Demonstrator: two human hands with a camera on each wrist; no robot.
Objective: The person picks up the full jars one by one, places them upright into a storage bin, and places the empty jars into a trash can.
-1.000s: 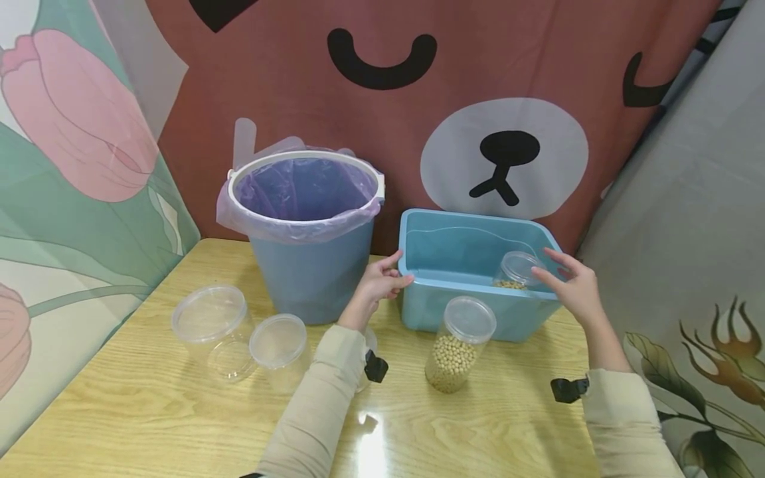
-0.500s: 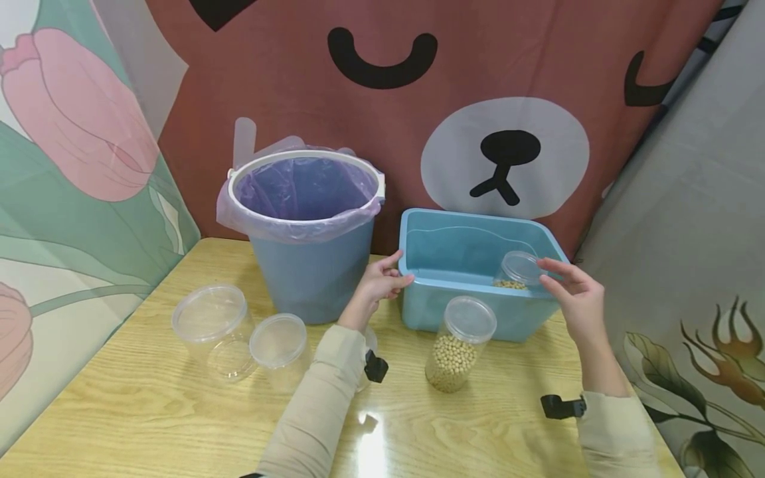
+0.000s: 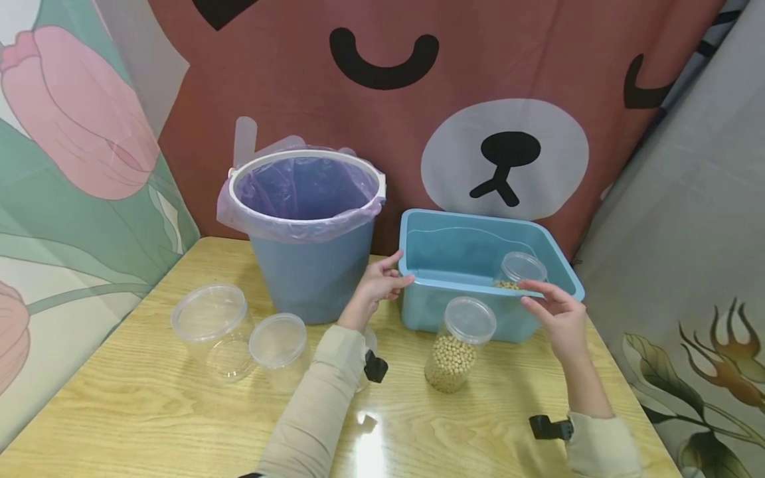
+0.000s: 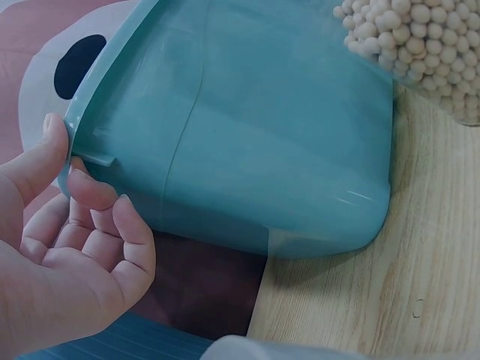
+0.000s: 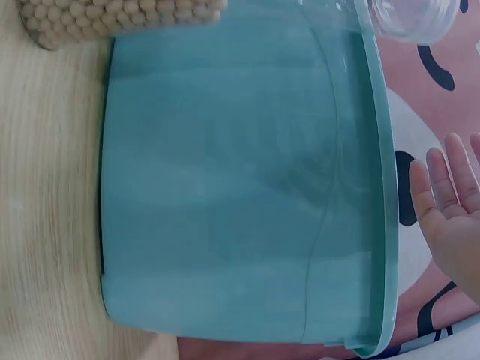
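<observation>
A light blue plastic basin (image 3: 421,309) stands on the table at the right of the head view. My left hand (image 3: 376,282) pinches its left rim between thumb and fingers, as the left wrist view also shows at the hand (image 4: 90,247). Inside the basin, toward its right end, sits a clear lidded jar (image 3: 521,267) with some beans. My right hand (image 3: 562,322) hovers by the front right rim, holding nothing; its fingers look straight in the right wrist view. Before the basin stands a taller lidded jar (image 3: 452,362) of pale round beans, upright.
To the left stands a blue bucket (image 3: 311,272) with a purple bag over its rim. Clear lidded containers, a large one (image 3: 212,318) and a smaller one (image 3: 279,345), stand on the wooden table (image 3: 149,418). Another clear container (image 3: 368,342) is partly behind my left arm.
My right hand has moved off the basin's right end, back toward me and then left along the front rim. My left hand and the jars have stayed put.
</observation>
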